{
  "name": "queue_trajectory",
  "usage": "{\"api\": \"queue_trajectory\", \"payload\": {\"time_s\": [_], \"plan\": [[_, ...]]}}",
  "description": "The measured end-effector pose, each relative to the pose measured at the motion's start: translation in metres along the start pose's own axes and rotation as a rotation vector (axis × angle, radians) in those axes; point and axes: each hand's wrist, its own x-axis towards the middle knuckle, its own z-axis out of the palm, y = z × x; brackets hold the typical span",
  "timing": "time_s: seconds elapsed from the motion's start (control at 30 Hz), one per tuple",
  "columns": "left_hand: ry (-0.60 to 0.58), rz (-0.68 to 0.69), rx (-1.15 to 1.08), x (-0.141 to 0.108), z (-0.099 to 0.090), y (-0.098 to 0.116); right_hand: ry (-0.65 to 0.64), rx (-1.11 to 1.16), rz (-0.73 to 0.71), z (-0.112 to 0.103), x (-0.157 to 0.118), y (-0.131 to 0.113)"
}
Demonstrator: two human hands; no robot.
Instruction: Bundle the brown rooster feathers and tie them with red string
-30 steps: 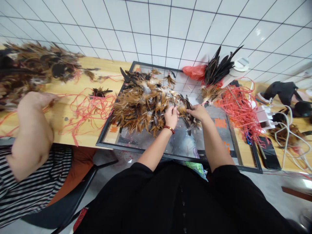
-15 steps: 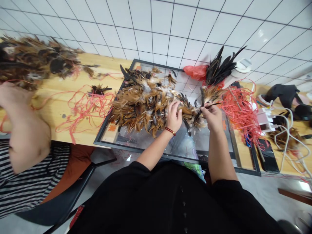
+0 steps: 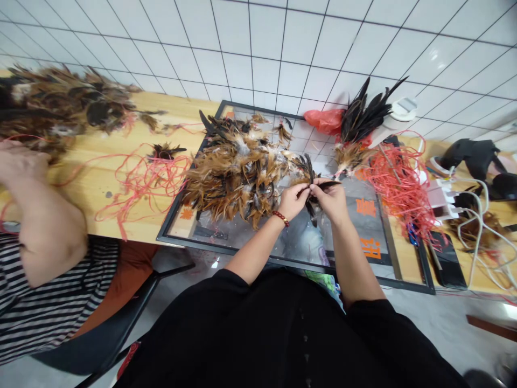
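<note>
My left hand, with a beaded bracelet at the wrist, is closed in a pinch on dark feathers. Against its fingertips, my right hand also pinches a dark feather that points out to the right. Both hands meet over the glass-topped, black-framed panel. Just left of them spreads a large pile of brown feathers with white fluff. The quill ends between my fingers are hidden.
Pink plastic string lies tangled on the right, beside a phone and white chargers. Black feathers stand by a red bag. On the left are more string, feathers and a co-worker's arm.
My right hand has moved left, away from the brown and black feather bunch, bringing a dark feather to my left hand. My left fingers have closed from a spread pose into a pinch.
</note>
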Motion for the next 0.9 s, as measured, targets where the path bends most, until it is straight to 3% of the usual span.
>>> {"api": "queue_trajectory", "payload": {"time_s": [0.2, 0.3, 0.43, 0.57, 0.9], "plan": [[-0.089, -0.079, -0.086, -0.002, 0.002, -0.001, 0.049, -0.016, -0.024, -0.002, 0.004, 0.004], [0.007, -0.2, -0.143, 0.001, 0.0, 0.001, 0.203, 0.059, -0.096, -0.013, 0.01, 0.006], [0.154, -0.399, -0.413, 0.008, -0.003, 0.009, 0.382, 0.22, -0.203, -0.036, 0.015, 0.004], [0.153, -0.453, -0.569, 0.01, -0.007, 0.019, 0.35, 0.32, -0.171, -0.042, 0.01, -0.008], [-0.01, -0.431, -0.493, 0.007, -0.005, 0.017, 0.24, 0.324, -0.135, -0.002, -0.002, -0.025]]}}
